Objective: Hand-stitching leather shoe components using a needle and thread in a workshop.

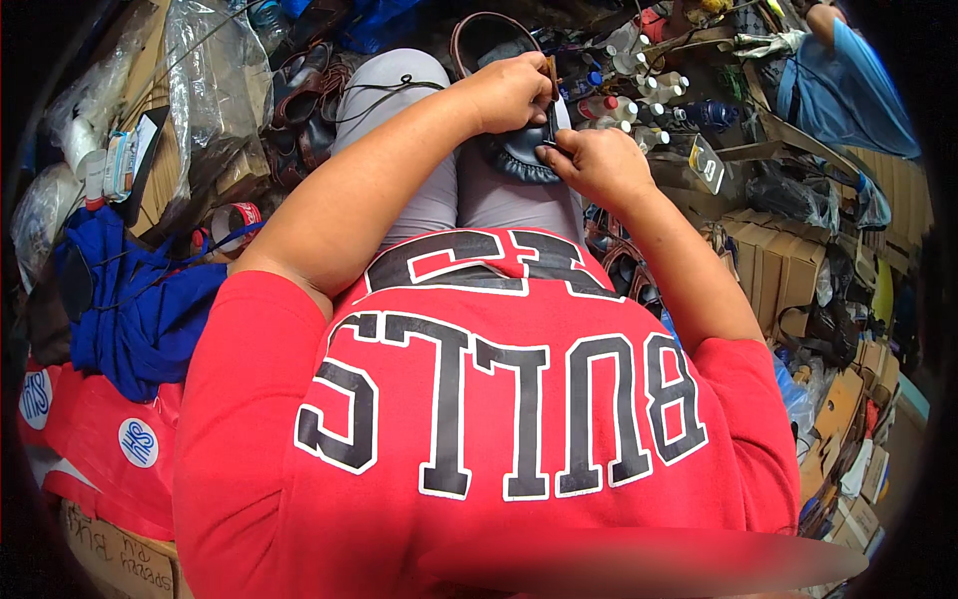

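Observation:
A black leather shoe (521,162) with a gathered toe rests on my lap, between my knees. My left hand (511,92) is closed over its upper part, fingers curled. Beside those fingers stands a narrow brown piece (553,72), and a white strip (563,114) shows just below it. At the shoe's right edge my right hand (605,166) pinches with thumb and forefinger; a thin dark bit shows at the fingertips, too small to name. Behind my left hand rises a brown-rimmed loop (491,22). A black cord (399,84) lies across my left knee.
Several bottles (639,95) with white and coloured caps crowd the far right of my knees. Dark shoes (299,100) are piled left of my leg. Blue cloth (140,299) and a red bag (110,439) lie at left. Cardboard (768,265) is stacked at right.

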`<state>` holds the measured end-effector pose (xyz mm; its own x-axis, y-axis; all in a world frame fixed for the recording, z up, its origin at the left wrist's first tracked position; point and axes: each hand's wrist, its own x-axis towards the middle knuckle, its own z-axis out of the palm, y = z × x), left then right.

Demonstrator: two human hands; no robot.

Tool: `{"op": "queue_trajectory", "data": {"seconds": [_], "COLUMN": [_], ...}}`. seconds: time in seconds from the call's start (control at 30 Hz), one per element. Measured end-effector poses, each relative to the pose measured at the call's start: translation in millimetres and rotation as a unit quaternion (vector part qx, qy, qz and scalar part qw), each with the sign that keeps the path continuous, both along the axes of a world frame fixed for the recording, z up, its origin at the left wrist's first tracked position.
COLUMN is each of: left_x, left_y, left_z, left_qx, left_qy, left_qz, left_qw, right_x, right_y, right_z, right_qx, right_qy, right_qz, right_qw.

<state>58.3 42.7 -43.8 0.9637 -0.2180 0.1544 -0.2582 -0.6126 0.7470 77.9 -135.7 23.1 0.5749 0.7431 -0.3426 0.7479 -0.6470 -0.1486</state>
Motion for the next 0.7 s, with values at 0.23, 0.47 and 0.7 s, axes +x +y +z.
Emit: {"op": "queue_trajectory", "data": {"seconds": [0.23, 0.47, 0.7], "left_x": [1, 3, 14], "left_y": [-1, 7, 11], "left_z": [-3, -2, 0], "left_qx": [0.01, 0.009, 0.008], "left_qy": [-0.012, 0.032, 0.12], "left_qz": [-0.008, -0.025, -0.039], "left_qw": [1.0, 0.999, 0.992], "right_x": [-2, 4, 27], "right_y": [-13, -6, -23], "right_z": [-18, 3, 23], "right_qx": [0.085, 0.029, 0.018], "right_qy": [-0.081, 0.087, 0.202], "right_qz": [0.066, -0.092, -0.088], "right_qw": [0.991, 0.991, 0.975]}}
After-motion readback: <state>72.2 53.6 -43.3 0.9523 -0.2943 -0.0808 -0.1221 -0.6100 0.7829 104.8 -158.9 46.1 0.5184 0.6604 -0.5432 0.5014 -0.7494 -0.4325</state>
